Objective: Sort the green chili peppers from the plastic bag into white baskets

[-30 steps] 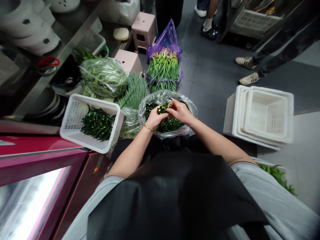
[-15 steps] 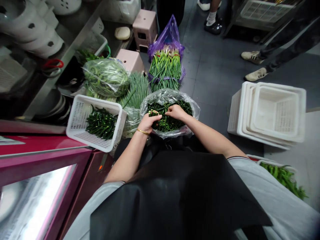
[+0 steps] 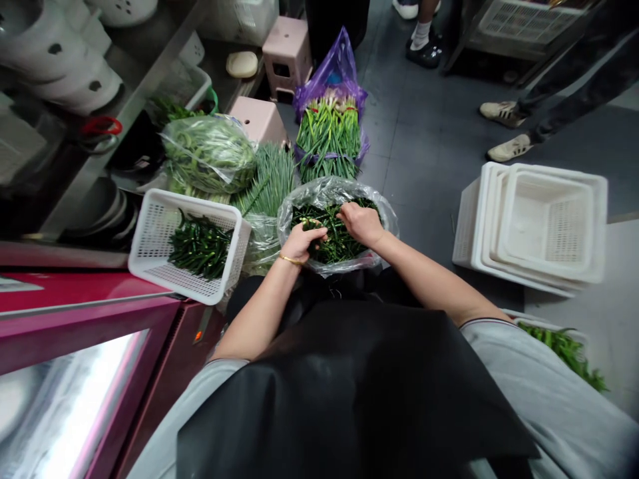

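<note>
A clear plastic bag stands open in front of me, filled with dark green chili peppers. My left hand, with a gold bracelet at the wrist, is closed around several green peppers over the bag's left side. Over the right part of the same bag is my right hand, its fingers pinched together at the peppers; what lies between the fingertips is too small to make out. To the left, a white perforated basket holds a heap of dark green peppers.
Beyond the bag lie green stalks in purple plastic. Bagged greens and pink stools are at the left. Stacked white baskets stand right. Two people's legs show at the top right. A pink-framed cabinet is lower left.
My right hand has moved a little right and away from my left hand. My left hand stays closed on its peppers, slightly turned. The view has shifted slightly.
</note>
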`<state>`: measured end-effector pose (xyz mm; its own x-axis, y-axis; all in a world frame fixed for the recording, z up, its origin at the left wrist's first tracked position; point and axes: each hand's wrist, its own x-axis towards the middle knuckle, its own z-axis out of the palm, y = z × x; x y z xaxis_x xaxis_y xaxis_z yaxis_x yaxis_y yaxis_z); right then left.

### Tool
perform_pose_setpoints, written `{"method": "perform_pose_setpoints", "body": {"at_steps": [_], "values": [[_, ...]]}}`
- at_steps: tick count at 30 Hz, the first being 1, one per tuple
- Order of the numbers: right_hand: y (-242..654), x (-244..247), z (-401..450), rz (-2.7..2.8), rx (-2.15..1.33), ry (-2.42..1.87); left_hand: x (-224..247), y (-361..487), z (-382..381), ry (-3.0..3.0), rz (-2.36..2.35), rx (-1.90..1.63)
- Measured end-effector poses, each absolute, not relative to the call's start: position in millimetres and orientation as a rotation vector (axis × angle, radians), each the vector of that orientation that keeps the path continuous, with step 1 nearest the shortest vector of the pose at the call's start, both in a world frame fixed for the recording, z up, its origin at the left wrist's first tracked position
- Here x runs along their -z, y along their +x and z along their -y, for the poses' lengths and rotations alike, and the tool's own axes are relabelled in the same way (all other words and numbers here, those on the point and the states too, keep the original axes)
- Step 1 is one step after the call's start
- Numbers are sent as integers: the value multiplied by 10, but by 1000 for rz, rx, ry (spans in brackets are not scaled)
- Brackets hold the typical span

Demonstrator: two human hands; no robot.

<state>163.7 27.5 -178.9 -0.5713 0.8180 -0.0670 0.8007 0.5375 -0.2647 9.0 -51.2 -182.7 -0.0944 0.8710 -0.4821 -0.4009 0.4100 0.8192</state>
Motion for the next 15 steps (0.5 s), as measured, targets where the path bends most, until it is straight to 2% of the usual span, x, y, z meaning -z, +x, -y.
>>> {"method": "perform_pose_setpoints", "body": {"at_steps": [3,6,9,12,15], "values": [[1533,1905,-368,2855,-472,-1551,1821,-46,589,461,-1294,-1172],[1474,1913,-405,2781,-633,-1635,1838,-38,605,478,-1344,-1177],[1538,1827,-327,2468,-1148,-1616,1881,83,576,495,-1377,-1167],[1641,1749,-200,1907,-1754,-1505,1906,201,546,479,-1321,-1088],[1699,1742,-150,1557,-2126,-1281,1873,195,544,527,-1250,-1044]]}}
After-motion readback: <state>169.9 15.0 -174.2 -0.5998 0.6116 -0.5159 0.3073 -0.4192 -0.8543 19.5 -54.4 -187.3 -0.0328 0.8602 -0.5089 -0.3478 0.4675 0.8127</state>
